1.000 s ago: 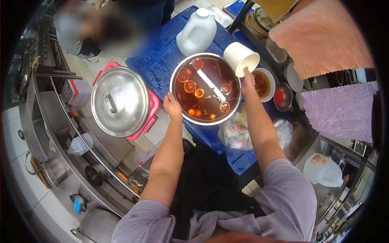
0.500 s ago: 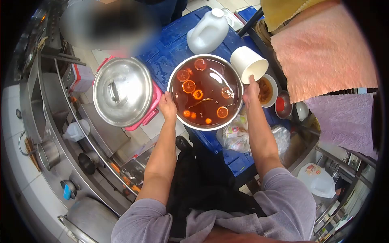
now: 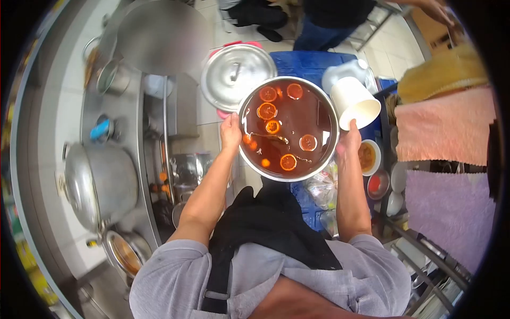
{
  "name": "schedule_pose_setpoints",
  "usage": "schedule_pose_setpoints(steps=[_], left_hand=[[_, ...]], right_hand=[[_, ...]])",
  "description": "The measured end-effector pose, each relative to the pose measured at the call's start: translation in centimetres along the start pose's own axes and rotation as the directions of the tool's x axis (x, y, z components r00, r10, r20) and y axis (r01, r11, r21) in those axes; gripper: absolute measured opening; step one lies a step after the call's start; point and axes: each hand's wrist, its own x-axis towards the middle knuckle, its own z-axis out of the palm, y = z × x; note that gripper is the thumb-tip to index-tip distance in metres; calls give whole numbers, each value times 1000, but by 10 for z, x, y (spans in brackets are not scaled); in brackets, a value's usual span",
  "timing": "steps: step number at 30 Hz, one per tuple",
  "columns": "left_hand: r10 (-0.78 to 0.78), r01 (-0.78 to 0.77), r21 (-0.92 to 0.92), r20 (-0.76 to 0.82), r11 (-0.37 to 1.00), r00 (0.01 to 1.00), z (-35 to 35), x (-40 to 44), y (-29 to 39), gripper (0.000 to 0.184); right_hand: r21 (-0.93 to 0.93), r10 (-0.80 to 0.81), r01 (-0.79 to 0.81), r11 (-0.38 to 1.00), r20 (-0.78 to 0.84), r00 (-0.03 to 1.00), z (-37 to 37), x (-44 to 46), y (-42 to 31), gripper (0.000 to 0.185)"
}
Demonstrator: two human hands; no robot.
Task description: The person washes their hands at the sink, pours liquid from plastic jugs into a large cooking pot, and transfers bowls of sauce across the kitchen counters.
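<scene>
A wide round metal pot [image 3: 289, 175] full of dark reddish-brown liquid with citrus slices floating in it is held up in front of me. My left hand [image 3: 230, 134] grips its left rim, with most of the fingers hidden behind the wall. My right hand [image 3: 348, 141] is at the right side of the pot, its thumb inside the mouth of a tilted white paper tub [image 3: 353, 98]. The fingers beneath are hidden, so how they divide between pot and tub is unclear.
Beyond the pot lies a silver lid [image 3: 234, 80] on a pink base. A clear plastic jug [image 3: 340, 72] stands on the blue surface [image 3: 297, 64]. Bowls [image 3: 369, 159] and hanging cloths [image 3: 446, 133] are at right. A large lidded pot [image 3: 103, 181] stands left; people are at the back.
My view has turned to the left, and the pot, with the tub beside it, now hangs farther from the jug and overlaps the near edge of the lid. Both hands keep their hold.
</scene>
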Motion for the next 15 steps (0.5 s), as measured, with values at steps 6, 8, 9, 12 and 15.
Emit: schedule_pose_setpoints(steps=[6, 8, 9, 12, 15], left_hand=[[-63, 36, -154, -177, 987, 982, -109, -80, 40, 39], [-22, -27, -172, -277, 985, 961, -149, -103, 28, 39], [-43, 1, -137, -300, 991, 953, -169, -123, 37, 38], [-37, 13, -58, -433, 998, 900, -224, -193, 67, 38], [-3, -27, -43, -579, 999, 815, -273, -250, 61, 39]], right_hand=[[-127, 60, -34, 991, 201, 978, 70, -84, 18, 44], [-151, 141, -101, 983, 282, 949, 83, -111, 30, 45], [-205, 138, -81, 975, 280, 950, 95, -138, 36, 45], [-317, 186, -70, 946, 354, 917, 111, -200, 60, 45], [-407, 301, -119, 906, 419, 857, 115, -242, 89, 45]])
